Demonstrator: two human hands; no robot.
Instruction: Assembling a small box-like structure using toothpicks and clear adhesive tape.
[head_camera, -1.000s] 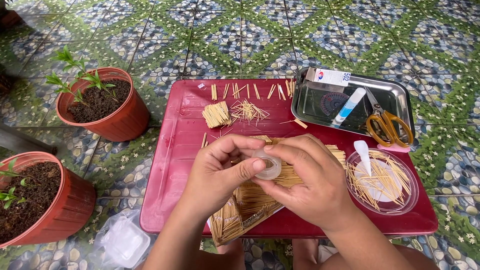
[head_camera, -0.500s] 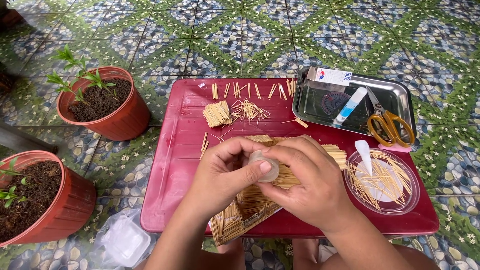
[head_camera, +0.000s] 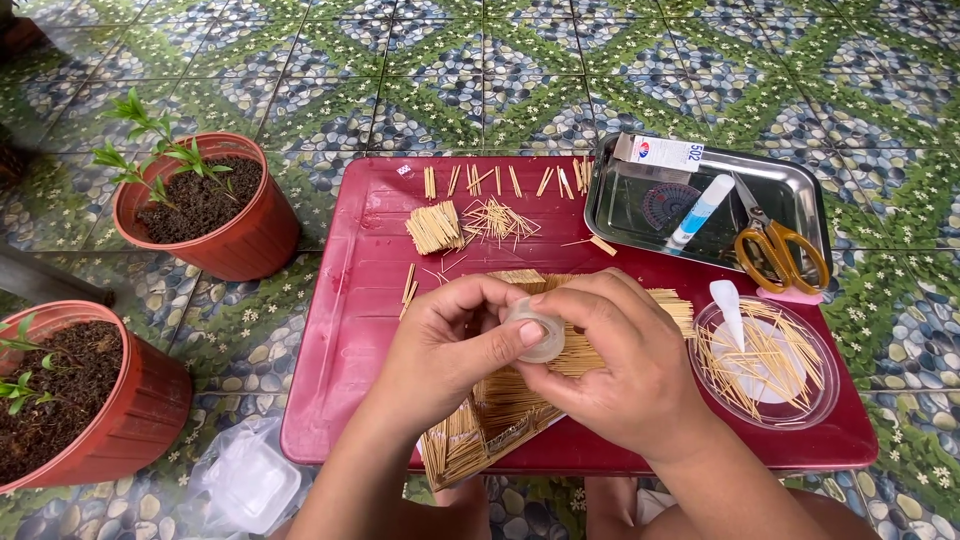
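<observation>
Together, both hands (head_camera: 540, 355) pinching, seemingly, tape roll (head_camera: 535, 330)

On the tray (head_camera: 340, 330), the metal pan (head_camera: 800, 190) sits behind the dish (head_camera: 825, 395); pots (head_camera: 240, 240) stand left.

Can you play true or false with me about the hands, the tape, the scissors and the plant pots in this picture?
1. Both hands, left and right, hold the small clear tape roll. True.
2. The yellow-handled scissors lie on the floor. False: they lie in the metal tray.
3. Two pots, one behind the other, stand beside the red tray. True.
4. The clear round dish holds water. False: it holds thin sticks.
</observation>
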